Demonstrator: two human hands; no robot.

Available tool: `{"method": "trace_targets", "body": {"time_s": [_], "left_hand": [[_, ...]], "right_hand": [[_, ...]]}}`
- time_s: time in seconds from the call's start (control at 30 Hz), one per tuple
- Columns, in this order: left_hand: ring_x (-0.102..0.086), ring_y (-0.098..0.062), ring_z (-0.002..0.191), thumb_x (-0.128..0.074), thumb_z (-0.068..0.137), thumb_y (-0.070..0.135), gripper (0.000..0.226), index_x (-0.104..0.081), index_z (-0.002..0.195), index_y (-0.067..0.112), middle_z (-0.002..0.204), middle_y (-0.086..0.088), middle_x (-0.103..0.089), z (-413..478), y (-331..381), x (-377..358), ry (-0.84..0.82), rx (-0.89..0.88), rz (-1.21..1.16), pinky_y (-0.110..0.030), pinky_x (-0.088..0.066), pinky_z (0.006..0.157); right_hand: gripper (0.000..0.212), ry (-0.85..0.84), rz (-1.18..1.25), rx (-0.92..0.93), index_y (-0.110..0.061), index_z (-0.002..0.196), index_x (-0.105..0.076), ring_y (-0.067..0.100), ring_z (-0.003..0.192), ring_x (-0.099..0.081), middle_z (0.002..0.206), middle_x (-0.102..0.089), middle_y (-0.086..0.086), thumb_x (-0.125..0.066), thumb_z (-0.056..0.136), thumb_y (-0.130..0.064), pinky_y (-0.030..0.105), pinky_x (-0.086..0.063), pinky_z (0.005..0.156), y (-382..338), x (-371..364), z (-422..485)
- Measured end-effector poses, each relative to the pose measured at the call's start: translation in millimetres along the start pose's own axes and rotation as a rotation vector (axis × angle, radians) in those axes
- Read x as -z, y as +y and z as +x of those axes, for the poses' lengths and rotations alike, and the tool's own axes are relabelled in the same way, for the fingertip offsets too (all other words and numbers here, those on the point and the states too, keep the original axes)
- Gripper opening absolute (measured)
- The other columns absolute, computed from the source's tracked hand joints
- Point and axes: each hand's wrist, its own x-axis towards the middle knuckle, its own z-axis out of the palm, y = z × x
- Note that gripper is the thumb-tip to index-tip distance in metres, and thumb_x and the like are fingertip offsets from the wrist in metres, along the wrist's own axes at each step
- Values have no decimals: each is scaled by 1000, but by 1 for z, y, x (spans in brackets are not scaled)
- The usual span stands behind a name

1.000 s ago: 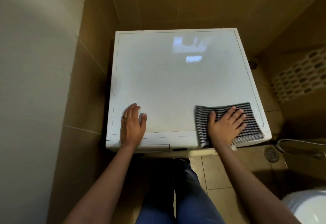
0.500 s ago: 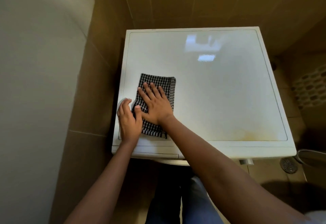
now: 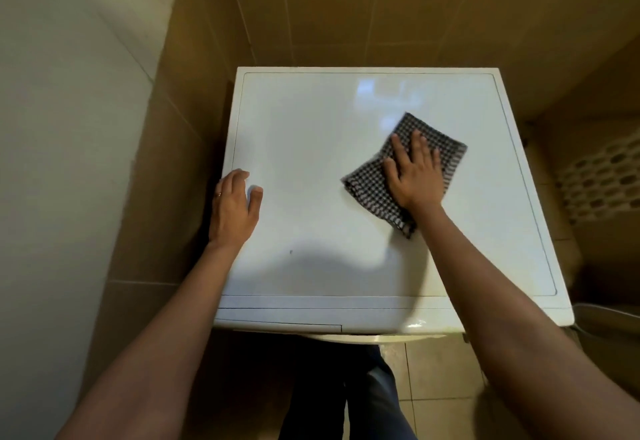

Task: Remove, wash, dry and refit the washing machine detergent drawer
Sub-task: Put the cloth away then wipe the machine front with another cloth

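The right hand (image 3: 417,176) presses flat, fingers spread, on the checked cloth (image 3: 403,171) atop the washing machine (image 3: 311,128); the left hand (image 3: 233,209) rests open, grasping nothing. The detergent drawer (image 3: 277,323) sits closed at the front left. To wipe well, keep the palm flat and overlap strokes

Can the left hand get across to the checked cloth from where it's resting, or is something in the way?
Probably yes. The left hand lies flat near the washer top's left edge, and only bare white surface separates it from the checked cloth. The right hand presses on most of the cloth, leaving its near-left corner free.
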Motion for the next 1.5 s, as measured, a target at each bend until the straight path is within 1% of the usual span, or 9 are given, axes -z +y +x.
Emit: {"method": "trace_targets", "body": {"time_s": [0.17, 0.33, 0.5, 0.6, 0.73, 0.93, 1.1, 1.33, 1.5], "left_hand": [[-54, -39, 116, -55, 96, 14, 32, -57, 119, -8, 123, -25, -58, 15, -6, 1, 17, -57, -40, -41, -40, 102], [-51, -31, 118, -36, 99, 31, 45, -56, 121, -1, 125, -18, -57, 22, -4, 6, 41, 37, -276, -31, -37, 103], [-49, -18, 122, -31, 97, 42, 50, -53, 129, 11, 134, -8, -53, 28, -10, 5, 42, 166, -388, -23, -34, 100], [-50, -22, 122, -33, 98, 34, 44, -52, 130, 10, 134, -11, -53, 35, -11, 4, 49, 193, -388, -26, -35, 99], [-47, -28, 125, -34, 97, 35, 51, -48, 135, 5, 138, -17, -49, 53, -3, 1, 35, 155, -327, -28, -33, 101], [-49, -37, 119, -33, 95, 43, 61, -50, 129, -4, 129, -23, -54, 58, 3, -9, 49, 59, -177, -40, -40, 99], [-48, -31, 126, -38, 97, 42, 57, -52, 131, -2, 134, -17, -55, 49, -5, -20, 92, 26, -115, -38, -38, 106], [-47, -29, 126, -40, 96, 43, 56, -53, 129, -1, 132, -16, -55, 50, -3, -21, 111, 23, -142, -34, -36, 107], [-47, -29, 127, -40, 95, 46, 58, -53, 129, 0, 133, -16, -55, 51, -2, -21, 117, 10, -155, -31, -35, 106]], "right_hand": [[70, 58, -30, -170, -26, 154, -12, 29, 148, -5, 159, -10, 16, -11, 91, -58, 47, 0, 119, -10, -12, -98], [68, -21, 14, 81, -26, 154, -9, 31, 147, 4, 160, -3, 14, -23, 95, -56, 47, 9, 117, -116, -56, -163], [63, -103, 47, 414, -29, 153, -13, 26, 149, 0, 160, -7, 10, -31, 96, -47, 48, 5, 119, -197, -68, -110], [61, -145, 28, 490, -30, 153, -12, 23, 149, 2, 161, -5, 8, -29, 97, -46, 46, 5, 119, -216, -63, -50], [59, -161, -21, 527, -34, 152, -11, 21, 149, 2, 161, -3, 5, -17, 97, -54, 44, 6, 119, -222, -55, 21], [62, -132, -39, 389, -36, 152, -9, 20, 149, 3, 161, 0, 4, -19, 95, -58, 42, 6, 118, -196, -37, 102], [63, -98, -51, 229, -33, 153, -5, 20, 148, 5, 161, 3, 4, -16, 96, -58, 42, 7, 119, -145, -18, 154], [65, 2, -20, -52, -26, 154, -7, 23, 149, 0, 161, -1, 6, -18, 97, -56, 43, 2, 119, -28, 14, 180], [67, 53, 1, -313, -23, 154, -6, 23, 148, 0, 161, -1, 8, -15, 96, -57, 44, 2, 120, 78, 36, 154]]}}
